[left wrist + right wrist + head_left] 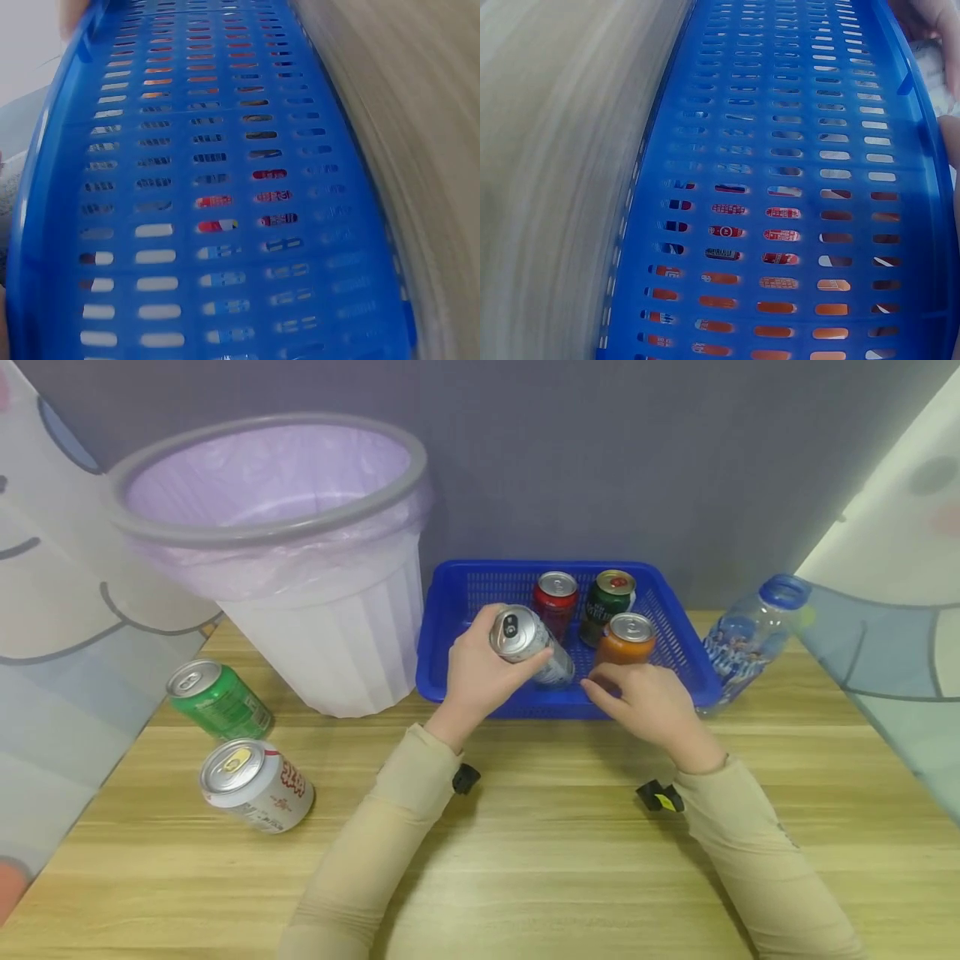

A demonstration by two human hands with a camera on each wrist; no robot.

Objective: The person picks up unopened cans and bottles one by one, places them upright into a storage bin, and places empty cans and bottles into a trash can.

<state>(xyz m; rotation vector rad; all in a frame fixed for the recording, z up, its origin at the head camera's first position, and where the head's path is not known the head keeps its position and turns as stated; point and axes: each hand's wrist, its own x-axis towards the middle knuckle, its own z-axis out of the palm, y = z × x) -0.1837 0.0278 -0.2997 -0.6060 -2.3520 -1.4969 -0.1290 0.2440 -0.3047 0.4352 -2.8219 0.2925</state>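
My left hand [487, 664] grips a silver-grey can [551, 668] from its left side, fingers behind and thumb in front. The can leans, its top toward the left, over the front part of the blue basket [468, 562]. My right hand [648, 706] is at the basket's front rim with fingers loosely bent, overlapping the lower part of an orange can [628, 649]. Behind stand a red can [555, 602] and a dark green can [606, 603], both in the basket. Both wrist views are mostly filled by the basket's slotted wall, with can colours showing through.
A white bin [352, 635] with a purple liner stands left of the basket. On the wooden table [540, 877], a green can [225, 706] and a white can [262, 789] are at the left. A clear bottle [750, 639] with a blue cap leans right of the basket.
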